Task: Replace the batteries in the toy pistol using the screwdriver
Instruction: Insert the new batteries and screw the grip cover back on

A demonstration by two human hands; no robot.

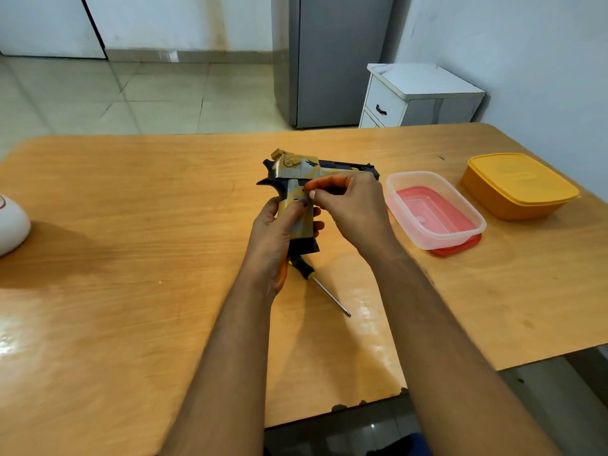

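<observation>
A left hand grips the toy pistol upright by its handle; the right hand pinches at the handle's side, screwdriver lying on the table beneath, nearer the left.

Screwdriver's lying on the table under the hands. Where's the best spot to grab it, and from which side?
Take the screwdriver by its black handle, partly hidden under the left hand. Come from above on the near side, once the toy pistol is lifted clear; the thin shaft points toward the person and offers little hold.

My forearms are bare, no sleeves reaching them; my left hand and right hand wear no gloves.
</observation>
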